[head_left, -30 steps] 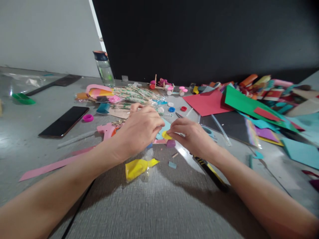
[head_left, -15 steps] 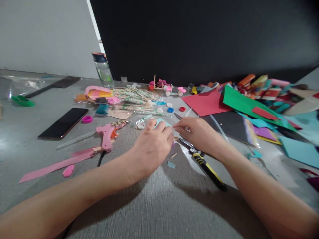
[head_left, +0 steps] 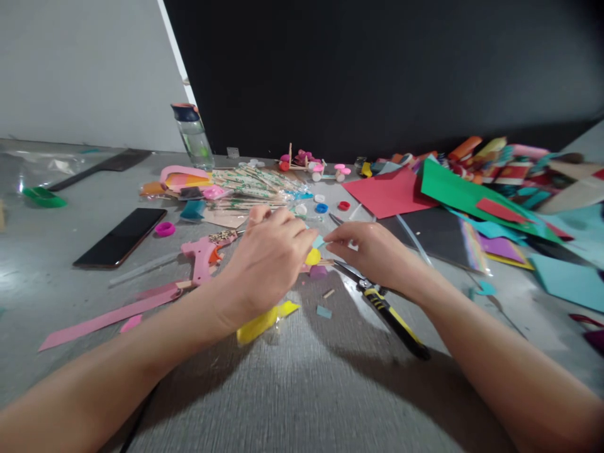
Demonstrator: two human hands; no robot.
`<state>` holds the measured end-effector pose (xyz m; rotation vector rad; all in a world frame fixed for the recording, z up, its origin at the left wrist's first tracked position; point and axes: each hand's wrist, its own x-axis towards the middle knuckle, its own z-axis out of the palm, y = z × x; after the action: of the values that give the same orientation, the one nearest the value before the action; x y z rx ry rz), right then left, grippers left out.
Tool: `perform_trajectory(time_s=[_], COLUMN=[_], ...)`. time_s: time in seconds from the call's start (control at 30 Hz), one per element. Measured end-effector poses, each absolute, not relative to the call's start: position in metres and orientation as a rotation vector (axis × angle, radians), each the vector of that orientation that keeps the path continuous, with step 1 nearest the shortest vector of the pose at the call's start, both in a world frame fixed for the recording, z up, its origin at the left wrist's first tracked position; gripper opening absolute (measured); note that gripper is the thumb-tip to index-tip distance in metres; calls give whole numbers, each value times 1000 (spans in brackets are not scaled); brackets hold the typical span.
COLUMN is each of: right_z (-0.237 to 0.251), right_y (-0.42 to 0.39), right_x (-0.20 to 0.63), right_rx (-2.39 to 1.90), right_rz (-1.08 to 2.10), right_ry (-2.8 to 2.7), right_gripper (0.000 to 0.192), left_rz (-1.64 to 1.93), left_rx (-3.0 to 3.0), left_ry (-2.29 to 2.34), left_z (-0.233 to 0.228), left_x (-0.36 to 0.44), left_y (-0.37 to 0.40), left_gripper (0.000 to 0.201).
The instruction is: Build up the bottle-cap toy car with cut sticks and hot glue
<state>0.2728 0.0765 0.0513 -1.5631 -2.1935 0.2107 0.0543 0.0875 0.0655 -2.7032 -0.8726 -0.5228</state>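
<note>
My left hand (head_left: 276,255) is closed, back up and fingers curled; whatever lies under them is hidden. My right hand (head_left: 377,255) pinches the edge of a small light-blue paper piece (head_left: 319,241) between thumb and fingers. A yellow disc (head_left: 313,257) shows beside my left fingertips, above a purple piece (head_left: 318,271). Under my right hand lies a pair of scissors with black-and-yellow handles (head_left: 394,322), blades toward my left hand. A yellow lump in clear wrap (head_left: 258,326) rests below my left wrist.
At left lie a pink glue gun (head_left: 202,255), a phone (head_left: 121,238) and a pink strip (head_left: 108,316). Patterned wrapped sticks (head_left: 255,182), bottle caps (head_left: 321,208) and a water bottle (head_left: 192,138) stand behind. Red sheet (head_left: 387,192) and green sheet (head_left: 467,195) lie at right.
My left hand has shifted left and up, uncovering the yellow disc and purple piece. The yellow wrapped lump now shows below my left wrist. My right hand stays nearly in place.
</note>
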Motion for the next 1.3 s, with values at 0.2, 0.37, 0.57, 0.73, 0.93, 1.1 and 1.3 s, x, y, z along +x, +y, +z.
perform_trajectory(time_s=[0.2, 0.37, 0.57, 0.73, 0.93, 1.1, 1.3], right_z=[48, 56, 95, 102, 46, 16, 9], right_y=[77, 76, 48, 23, -13, -25, -13], right_x=[272, 274, 278, 269, 255, 242, 229], right_rx=[-1386, -1426, -1375, -1314, -1337, -1345, -1263], right_rz=[176, 160, -4, 72, 259, 256, 289], right_ry=[-2268, -2192, -1927, -2029, -2428, -2443, -2327], right_gripper=[19, 19, 32, 16, 26, 14, 13], left_rz=[-534, -842, -1478, -1665, -563, -177, -516], left_rx=[-2706, -2604, -2258, -2280, -2817, -2875, -3097], left_ry=[-802, -821, -764, -819, -832, -1156, -1284], left_z=[71, 86, 110, 131, 81, 18, 12], left_x=[47, 42, 34, 36, 7, -15, -10], left_y=[95, 87, 58, 45, 34, 31, 27], left_gripper=[25, 21, 19, 26, 30, 38, 22])
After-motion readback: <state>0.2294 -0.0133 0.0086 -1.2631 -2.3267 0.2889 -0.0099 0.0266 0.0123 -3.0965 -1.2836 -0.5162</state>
